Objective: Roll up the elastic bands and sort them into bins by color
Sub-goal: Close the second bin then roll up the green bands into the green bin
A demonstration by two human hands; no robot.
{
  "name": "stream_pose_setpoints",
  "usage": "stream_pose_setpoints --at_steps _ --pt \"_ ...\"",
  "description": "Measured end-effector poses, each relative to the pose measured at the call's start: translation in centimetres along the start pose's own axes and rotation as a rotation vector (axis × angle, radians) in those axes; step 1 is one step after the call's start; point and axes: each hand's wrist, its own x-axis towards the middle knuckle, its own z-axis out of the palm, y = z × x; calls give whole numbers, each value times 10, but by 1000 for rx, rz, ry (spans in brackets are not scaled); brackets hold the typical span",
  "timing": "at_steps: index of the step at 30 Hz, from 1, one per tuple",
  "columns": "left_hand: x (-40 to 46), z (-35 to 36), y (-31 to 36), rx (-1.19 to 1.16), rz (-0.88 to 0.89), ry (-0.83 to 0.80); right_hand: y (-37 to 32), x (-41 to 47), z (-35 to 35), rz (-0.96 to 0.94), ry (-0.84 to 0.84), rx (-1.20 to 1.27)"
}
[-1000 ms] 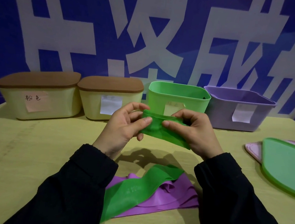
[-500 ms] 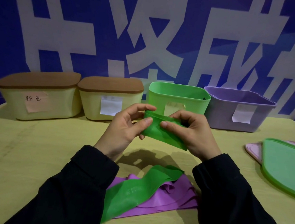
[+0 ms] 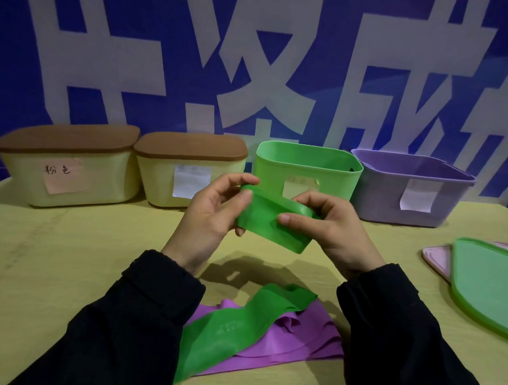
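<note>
A green elastic band (image 3: 262,220), partly rolled, is held above the table in front of the open green bin (image 3: 306,169). My left hand (image 3: 211,216) pinches its left end between thumb and fingers. My right hand (image 3: 332,229) pinches the right end, thumb on the front. The band's loose tail (image 3: 236,324) hangs down to the table between my sleeves and lies over a purple band (image 3: 295,344). The open purple bin (image 3: 411,189) stands to the right of the green one.
Two cream bins with brown lids (image 3: 66,162) (image 3: 187,169) stand at the back left, each with a paper label. A green lid (image 3: 491,287) lies on a pink lid (image 3: 439,258) at the right edge of the yellow table (image 3: 58,268).
Both hands have turned the rolled end a little, and the roll now sits slightly lower and flatter between the fingers. The bands on the table have not moved.
</note>
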Motion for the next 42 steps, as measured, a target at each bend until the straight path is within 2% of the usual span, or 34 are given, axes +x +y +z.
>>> stream_pose_setpoints --at_steps 2,7,11,16,19,23,28,32,37,42 --pt "0 0 1 43 38 18 1 0 -1 12 19 31" --pt "0 2 5 -50 29 68 3 2 -5 -5 69 157" --pt "0 1 4 -44 54 78 2 2 -5 -57 130 96" --pt "0 2 3 70 97 101 0 0 -3 -108 185 12" --pt "1 -1 1 114 104 136 3 1 -4 -75 149 57" --pt "3 -3 1 117 119 164 5 0 2 -1 -12 129" --pt "2 -5 0 125 117 182 7 1 1 -61 77 43" --pt "2 -3 4 80 95 169 6 2 -3 -72 153 46" --pt "0 -1 6 -49 40 112 7 2 -3 -91 142 28" --pt "0 2 3 7 39 36 10 2 1 -152 114 -30"
